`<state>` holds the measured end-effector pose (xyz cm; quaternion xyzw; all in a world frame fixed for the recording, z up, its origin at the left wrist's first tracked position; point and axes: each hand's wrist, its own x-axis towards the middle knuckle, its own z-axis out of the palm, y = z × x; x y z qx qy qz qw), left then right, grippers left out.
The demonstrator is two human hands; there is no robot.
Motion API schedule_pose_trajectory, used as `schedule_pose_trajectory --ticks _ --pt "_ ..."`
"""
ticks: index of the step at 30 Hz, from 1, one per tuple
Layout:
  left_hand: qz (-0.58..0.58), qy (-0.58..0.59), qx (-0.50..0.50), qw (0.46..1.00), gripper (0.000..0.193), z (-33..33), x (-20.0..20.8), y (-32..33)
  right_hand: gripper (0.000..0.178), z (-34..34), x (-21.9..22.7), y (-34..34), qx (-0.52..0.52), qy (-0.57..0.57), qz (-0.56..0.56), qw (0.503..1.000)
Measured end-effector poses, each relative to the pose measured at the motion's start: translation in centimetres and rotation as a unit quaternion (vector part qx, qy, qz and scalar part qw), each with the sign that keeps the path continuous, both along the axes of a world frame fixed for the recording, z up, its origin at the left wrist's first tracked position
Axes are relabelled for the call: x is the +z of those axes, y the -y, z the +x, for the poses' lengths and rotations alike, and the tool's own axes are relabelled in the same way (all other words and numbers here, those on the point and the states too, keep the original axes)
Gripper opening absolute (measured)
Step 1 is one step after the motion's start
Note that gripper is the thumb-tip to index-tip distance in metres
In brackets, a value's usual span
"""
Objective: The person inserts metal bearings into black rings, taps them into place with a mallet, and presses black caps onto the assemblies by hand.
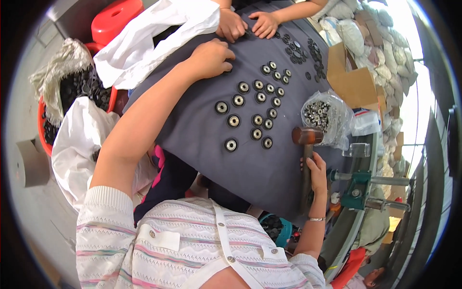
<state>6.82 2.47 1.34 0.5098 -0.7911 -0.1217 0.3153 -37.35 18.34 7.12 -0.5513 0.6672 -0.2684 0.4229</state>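
Observation:
My right hand point(316, 172) is wrapped round the handle of a mallet point(308, 136) with a brown head. It hangs over the right side of the grey cloth-covered table point(207, 159). Reaching to the far left of the table, my left hand point(211, 59) has its fingers curled down. A dark bit shows under its fingertips, too hidden to name. Several black rollers with metal bearings in their centres point(233, 120) lie scattered between my hands. A clear plastic bag of small metal parts point(317, 115) sits beyond the mallet.
Another person's hands point(264, 24) work at the far edge, near several black rings point(296, 50). An open cardboard box point(353, 84) and a green vise point(356, 190) stand at the right. On the left are white cloth point(159, 43), a red stool point(115, 19) and a tub of black parts point(114, 96).

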Motion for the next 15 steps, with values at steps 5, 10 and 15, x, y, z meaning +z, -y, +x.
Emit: schedule_pose_trajectory --ticks 5,10,15 --pt "-0.024 -0.013 0.007 1.000 0.028 0.1 -0.3 0.3 0.036 4.0 0.4 -1.3 0.035 0.030 -0.051 0.998" --pt "0.050 -0.004 0.010 0.999 0.031 0.4 0.2 0.3 0.048 14.9 5.3 -2.3 0.256 -0.299 -0.362 0.845" --pt "0.058 -0.015 0.004 0.998 0.031 0.1 0.3 0.2 0.048 19.3 5.3 -1.8 0.288 -0.289 -0.380 0.830"
